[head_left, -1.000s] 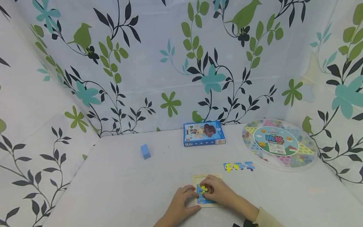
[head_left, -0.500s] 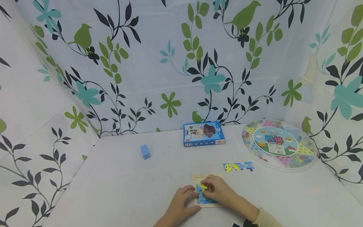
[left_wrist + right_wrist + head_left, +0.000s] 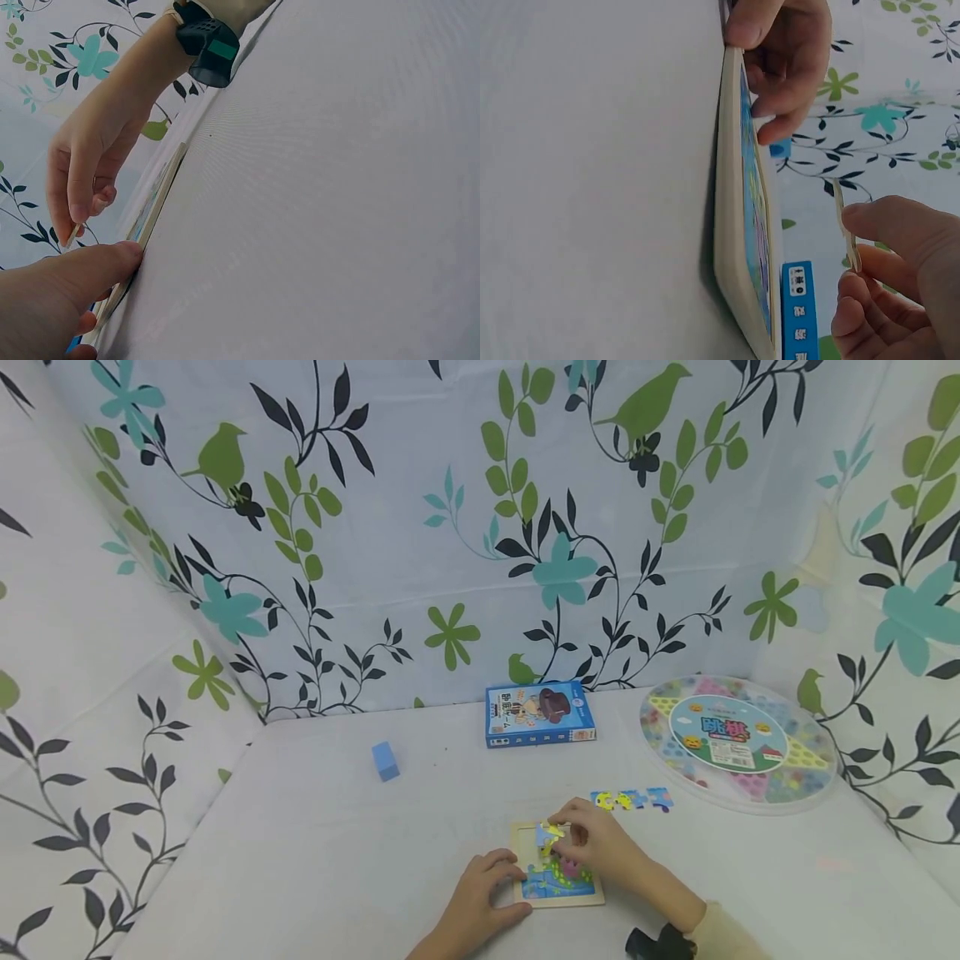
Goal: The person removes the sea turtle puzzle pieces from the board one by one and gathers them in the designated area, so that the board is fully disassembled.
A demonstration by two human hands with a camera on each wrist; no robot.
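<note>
Blue-and-yellow puzzle piece (image 3: 546, 837), pale frame (image 3: 562, 902)

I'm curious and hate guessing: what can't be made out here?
Head view: far right corner of wooden frame, behind the right hand.
Picture on the held piece: partly behind that hand in head view, edge-on in right wrist view.
Left wrist view: left hand, partly cut off by the left edge.
Head view: fine print on round game, too small.

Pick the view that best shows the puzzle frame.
Head: it looks down on the puzzle frame, showing its face, though the left hand and right hand overlap it. Right wrist: larger, nearly side-on, cropped. Left wrist: thin edge, partly behind the left hand.
</note>
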